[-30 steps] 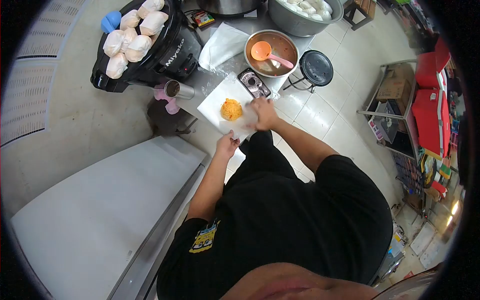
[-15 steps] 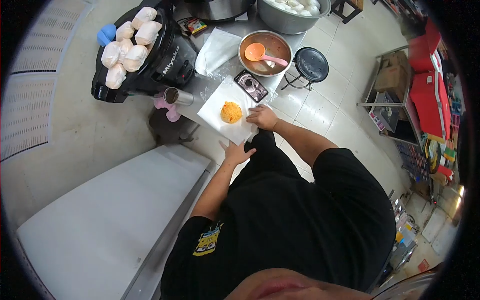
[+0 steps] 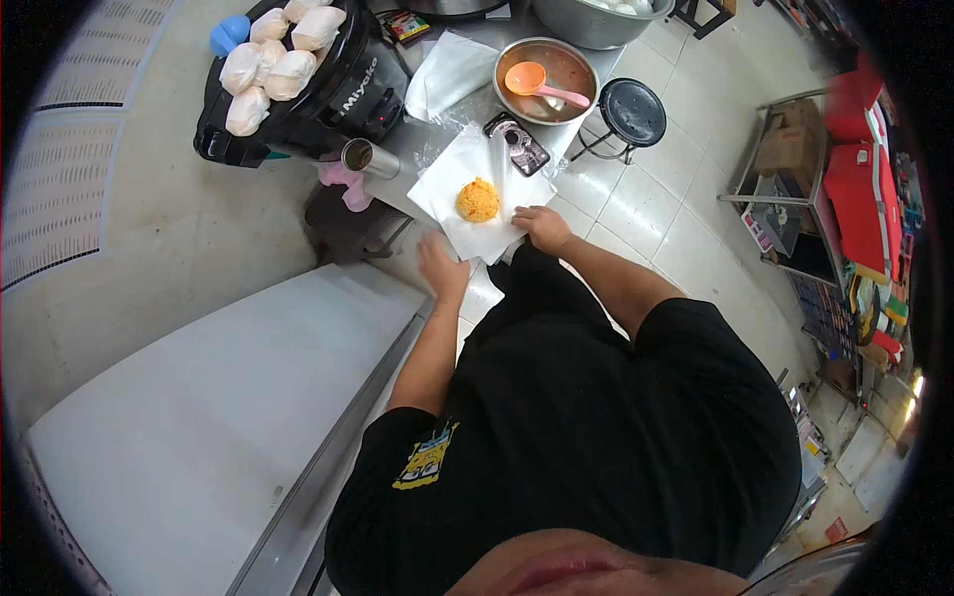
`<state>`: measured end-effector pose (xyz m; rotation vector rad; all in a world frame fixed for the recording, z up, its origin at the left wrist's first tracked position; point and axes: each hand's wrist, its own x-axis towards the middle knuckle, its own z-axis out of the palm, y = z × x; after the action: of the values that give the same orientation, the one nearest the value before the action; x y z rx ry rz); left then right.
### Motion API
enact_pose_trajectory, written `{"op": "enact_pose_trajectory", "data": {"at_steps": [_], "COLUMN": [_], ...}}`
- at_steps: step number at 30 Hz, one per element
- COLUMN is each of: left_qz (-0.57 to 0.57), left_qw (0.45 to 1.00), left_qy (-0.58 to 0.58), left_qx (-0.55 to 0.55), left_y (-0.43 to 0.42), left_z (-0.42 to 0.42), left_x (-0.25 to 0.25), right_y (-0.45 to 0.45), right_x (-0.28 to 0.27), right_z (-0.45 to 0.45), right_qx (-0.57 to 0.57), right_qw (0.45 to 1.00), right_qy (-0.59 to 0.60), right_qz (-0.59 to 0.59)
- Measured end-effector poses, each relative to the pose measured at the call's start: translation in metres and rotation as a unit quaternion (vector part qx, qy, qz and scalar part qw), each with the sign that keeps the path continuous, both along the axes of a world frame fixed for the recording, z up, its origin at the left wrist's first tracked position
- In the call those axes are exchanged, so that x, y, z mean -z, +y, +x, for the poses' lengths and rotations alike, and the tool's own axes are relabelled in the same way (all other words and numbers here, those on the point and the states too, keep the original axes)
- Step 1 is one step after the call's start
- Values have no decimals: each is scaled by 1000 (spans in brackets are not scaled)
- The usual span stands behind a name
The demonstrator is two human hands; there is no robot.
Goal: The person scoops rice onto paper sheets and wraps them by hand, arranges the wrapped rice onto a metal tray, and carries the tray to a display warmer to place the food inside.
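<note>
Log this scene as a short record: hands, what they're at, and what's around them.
Left hand: open, blurred, just off the white paper at its near left edge
Right hand: fingers at the paper's near right edge; grip unclear
On paper: rounded mound of orange food
Phone: at the paper's far right edge
Metal bowl: beyond the phone, holding an orange ladle with a pink handle
Metal tumbler: left of the paper
Black appliance: marked Miyako, wrapped bundles on top

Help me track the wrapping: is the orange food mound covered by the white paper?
No, the orange food mound lies uncovered on the white paper.
</note>
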<state>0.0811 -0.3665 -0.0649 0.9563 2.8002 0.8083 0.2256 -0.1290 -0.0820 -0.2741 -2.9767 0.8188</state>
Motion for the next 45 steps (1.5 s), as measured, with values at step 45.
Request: {"op": "enact_pose_trajectory", "data": {"at_steps": [45], "left_qz": [41], "left_qw": [973], "left_qy": [-227], "left_qx": [-24], "left_y": [44], "left_z": [-92], "left_x": [37], "right_y": [60], "right_x": [31], "right_z": [-76], "right_qx": [294], "right_qw": [905], "right_qy": [-71], "right_qz": [-299]}}
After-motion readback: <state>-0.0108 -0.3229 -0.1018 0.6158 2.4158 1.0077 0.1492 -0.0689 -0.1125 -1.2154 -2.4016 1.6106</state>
